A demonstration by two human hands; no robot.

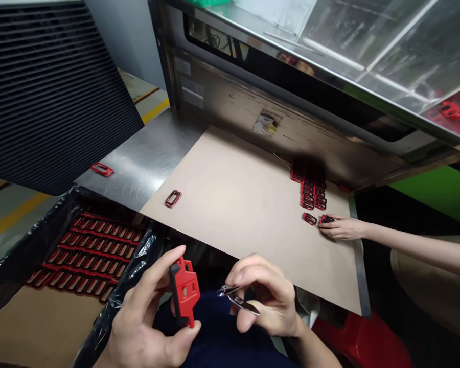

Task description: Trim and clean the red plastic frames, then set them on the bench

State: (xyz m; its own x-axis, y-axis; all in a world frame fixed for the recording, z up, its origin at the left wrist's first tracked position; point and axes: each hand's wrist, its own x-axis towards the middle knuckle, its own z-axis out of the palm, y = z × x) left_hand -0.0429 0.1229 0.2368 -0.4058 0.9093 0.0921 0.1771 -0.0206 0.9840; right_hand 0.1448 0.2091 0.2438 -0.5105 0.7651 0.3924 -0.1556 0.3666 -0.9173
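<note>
A red and black plastic part (186, 292) is held upright between the thumb and fingers of my left hand (149, 317), its red side facing right. Just right of it, my right hand (268, 296) pinches a small shiny metal nail clipper (239, 301), its tip pointing at the red part without touching it. Both hands are in front of the table's near edge. On the brown board (233, 204) lies a single black and red frame (173, 198). Another red frame (102, 169) rests on the bare metal at the left.
At the lower left, a box lined with black plastic (147, 245) holds rows of red frames. Stacked red and black parts (308, 189) stand at the board's right. Another person's hand (341, 228) touches a part there. A metal frame with a glass shelf rises behind.
</note>
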